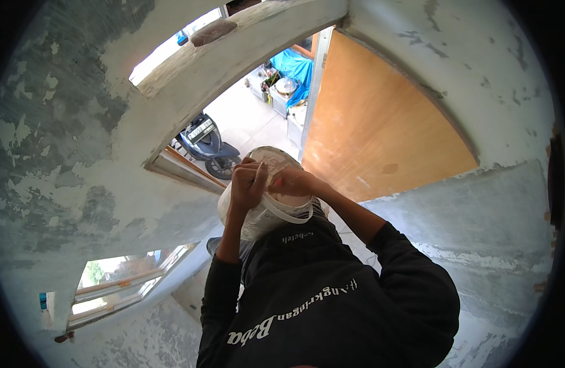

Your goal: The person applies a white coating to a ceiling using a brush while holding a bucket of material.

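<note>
A white plastic bucket (253,226) is right in front of my body, its inside pale and partly covered by my hands. Its white carrying handle (288,215) hangs down on the side nearest me. Over the bucket's left part my left hand (248,184) is closed in a fist, fingers curled; whatever it grips is hidden. Close to it, on the right, my right hand (296,183) has its fingers bent together above the opening. A small red bit (278,182) shows at those fingers, too small to name.
A wooden door (380,116) stands open at the right of the doorway. Beyond it are a parked motorbike (207,142) and a blue tarp (293,69) by stacked household things. Patchy plastered walls (61,141) surround me, with a window (120,279) at lower left.
</note>
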`<act>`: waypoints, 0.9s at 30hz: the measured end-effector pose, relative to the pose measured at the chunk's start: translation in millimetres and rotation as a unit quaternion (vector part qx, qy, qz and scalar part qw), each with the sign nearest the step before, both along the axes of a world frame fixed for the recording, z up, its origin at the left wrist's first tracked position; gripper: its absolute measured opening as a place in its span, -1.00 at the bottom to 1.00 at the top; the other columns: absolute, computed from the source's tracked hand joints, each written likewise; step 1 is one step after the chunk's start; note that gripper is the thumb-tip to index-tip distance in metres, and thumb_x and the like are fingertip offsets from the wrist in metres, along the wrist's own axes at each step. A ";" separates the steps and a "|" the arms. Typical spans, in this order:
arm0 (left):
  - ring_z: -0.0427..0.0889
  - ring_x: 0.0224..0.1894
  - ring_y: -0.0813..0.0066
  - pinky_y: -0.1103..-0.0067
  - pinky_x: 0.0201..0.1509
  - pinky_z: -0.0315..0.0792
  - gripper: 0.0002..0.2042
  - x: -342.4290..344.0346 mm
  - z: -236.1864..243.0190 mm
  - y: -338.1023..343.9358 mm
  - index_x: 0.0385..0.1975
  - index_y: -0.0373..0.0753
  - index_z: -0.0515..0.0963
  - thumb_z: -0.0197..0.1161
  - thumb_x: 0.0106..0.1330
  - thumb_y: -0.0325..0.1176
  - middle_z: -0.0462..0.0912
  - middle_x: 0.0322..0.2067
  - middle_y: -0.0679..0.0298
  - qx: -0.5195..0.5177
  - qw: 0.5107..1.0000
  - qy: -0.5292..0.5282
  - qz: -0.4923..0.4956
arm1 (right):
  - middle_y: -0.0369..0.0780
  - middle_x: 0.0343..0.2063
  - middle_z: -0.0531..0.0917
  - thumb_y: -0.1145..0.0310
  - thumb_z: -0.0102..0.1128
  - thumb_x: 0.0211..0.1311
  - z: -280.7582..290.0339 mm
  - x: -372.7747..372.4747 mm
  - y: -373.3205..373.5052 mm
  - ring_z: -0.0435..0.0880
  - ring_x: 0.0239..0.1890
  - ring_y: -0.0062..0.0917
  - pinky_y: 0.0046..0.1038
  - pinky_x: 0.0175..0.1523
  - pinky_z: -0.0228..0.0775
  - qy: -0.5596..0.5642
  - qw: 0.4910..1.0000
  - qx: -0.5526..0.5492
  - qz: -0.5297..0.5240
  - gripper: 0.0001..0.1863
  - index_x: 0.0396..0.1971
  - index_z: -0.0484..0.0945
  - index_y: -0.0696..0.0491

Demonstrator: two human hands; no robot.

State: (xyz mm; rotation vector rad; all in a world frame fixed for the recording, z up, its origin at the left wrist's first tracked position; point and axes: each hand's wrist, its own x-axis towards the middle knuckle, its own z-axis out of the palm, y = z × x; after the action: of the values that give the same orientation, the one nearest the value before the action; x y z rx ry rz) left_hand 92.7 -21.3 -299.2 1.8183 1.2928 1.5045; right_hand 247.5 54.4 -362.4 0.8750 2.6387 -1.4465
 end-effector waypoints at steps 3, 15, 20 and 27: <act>0.29 -0.78 0.32 0.48 -0.40 0.23 -0.62 4.0 7.0 -1.7 -0.87 -0.35 0.26 -0.01 0.24 -0.52 0.27 -0.84 0.20 0.001 1.000 -0.006 -0.007 | -0.05 -0.51 0.60 0.04 0.09 0.20 -21.0 3.4 6.2 0.58 -0.42 -0.24 -0.26 -0.28 0.36 0.177 0.983 0.049 -0.002 -0.58 -0.48 0.61 0.15; 0.31 -0.77 0.31 0.47 -0.38 0.25 -0.63 10.9 11.1 2.4 -0.88 -0.34 0.27 0.00 0.23 -0.51 0.30 -0.85 0.21 -0.007 1.000 0.000 -0.014 | -0.05 -0.58 0.59 0.05 0.07 0.21 -25.9 4.7 5.4 0.57 -0.44 -0.20 -0.26 -0.27 0.37 0.217 0.973 0.078 -0.011 -0.57 -0.52 0.60 0.17; 0.34 -0.76 0.33 0.48 -0.37 0.25 -0.64 10.6 6.0 4.0 -0.87 -0.34 0.31 0.01 0.23 -0.51 0.34 -0.83 0.21 -0.007 1.000 0.011 -0.021 | -0.04 -0.59 0.57 0.08 0.08 0.22 -10.1 10.2 -2.1 0.55 -0.44 -0.17 -0.26 -0.26 0.36 0.152 0.985 0.081 -0.005 -0.58 -0.56 0.59 0.17; 0.36 -0.76 0.35 0.49 -0.38 0.25 -0.64 18.7 8.8 4.6 -0.86 -0.34 0.33 0.03 0.23 -0.52 0.37 -0.83 0.21 -0.007 0.999 0.006 -0.032 | -0.03 -0.57 0.59 0.09 0.09 0.22 -27.8 11.7 0.7 0.57 -0.46 -0.19 -0.28 -0.31 0.37 0.277 0.951 0.136 -0.026 -0.59 -0.56 0.59 0.17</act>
State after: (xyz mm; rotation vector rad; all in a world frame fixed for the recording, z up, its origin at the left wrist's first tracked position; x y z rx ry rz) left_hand 111.4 -16.7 -290.4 1.8454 1.2355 1.4499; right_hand 259.2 55.0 -390.3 0.6181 3.3105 -1.5499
